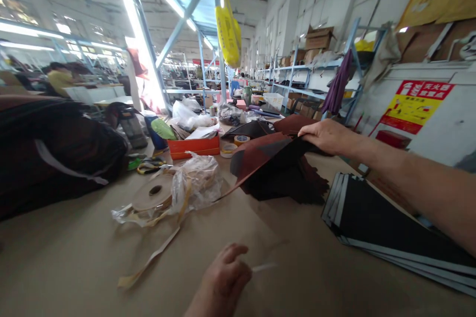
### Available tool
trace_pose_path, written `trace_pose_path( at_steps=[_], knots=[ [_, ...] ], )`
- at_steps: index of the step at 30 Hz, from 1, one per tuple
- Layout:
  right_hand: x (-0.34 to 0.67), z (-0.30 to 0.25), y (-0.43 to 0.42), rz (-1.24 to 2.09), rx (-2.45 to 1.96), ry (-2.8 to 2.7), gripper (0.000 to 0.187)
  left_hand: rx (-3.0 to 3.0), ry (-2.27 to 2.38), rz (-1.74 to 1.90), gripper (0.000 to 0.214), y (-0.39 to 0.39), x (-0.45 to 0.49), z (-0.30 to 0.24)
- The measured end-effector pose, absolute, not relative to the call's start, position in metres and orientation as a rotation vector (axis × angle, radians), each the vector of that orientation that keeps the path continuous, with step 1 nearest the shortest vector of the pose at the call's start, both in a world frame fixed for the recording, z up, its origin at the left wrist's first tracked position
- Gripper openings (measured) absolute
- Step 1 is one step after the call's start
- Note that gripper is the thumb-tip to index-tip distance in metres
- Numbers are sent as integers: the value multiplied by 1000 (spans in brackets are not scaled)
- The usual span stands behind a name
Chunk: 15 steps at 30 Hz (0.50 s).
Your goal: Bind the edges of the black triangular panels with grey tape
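Observation:
My right hand (323, 136) reaches across the table and grips the top sheets of a pile of dark brown and reddish leather pieces (282, 171), lifting their edge. My left hand (225, 277) is low near the table's front, its fingers curled in a pinch on a thin whitish strip (265, 267). A stack of flat black sheets (375, 223) lies under my right forearm.
Rolls of tan tape in a clear plastic bag (174, 190) lie centre-left, with a loose strip trailing forward. A large dark bag (52, 151) fills the left. An orange box (193, 146), tape rolls and clutter stand behind. Shelving lines the right wall; a person sits far left.

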State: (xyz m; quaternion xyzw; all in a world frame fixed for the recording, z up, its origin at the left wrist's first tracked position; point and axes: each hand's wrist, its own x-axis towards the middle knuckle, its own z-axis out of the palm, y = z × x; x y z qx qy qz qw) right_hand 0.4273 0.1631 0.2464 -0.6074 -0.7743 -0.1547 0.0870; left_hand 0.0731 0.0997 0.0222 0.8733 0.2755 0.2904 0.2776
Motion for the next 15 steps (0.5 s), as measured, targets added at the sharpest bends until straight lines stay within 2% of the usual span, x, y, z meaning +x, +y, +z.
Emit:
trace_pose_path(
  at_steps=[4,10,15],
  knots=[
    [434,231,172,-384,-1800,-2099,25,2638,639,658,14,140,151,65],
    [447,235,170,-326,-1800,-1921,18,2747,673,606,10,218,238,103],
    [491,235,175,-326,-1894,-1522,21,2802,758,521,29,236,265,100]
  ],
)
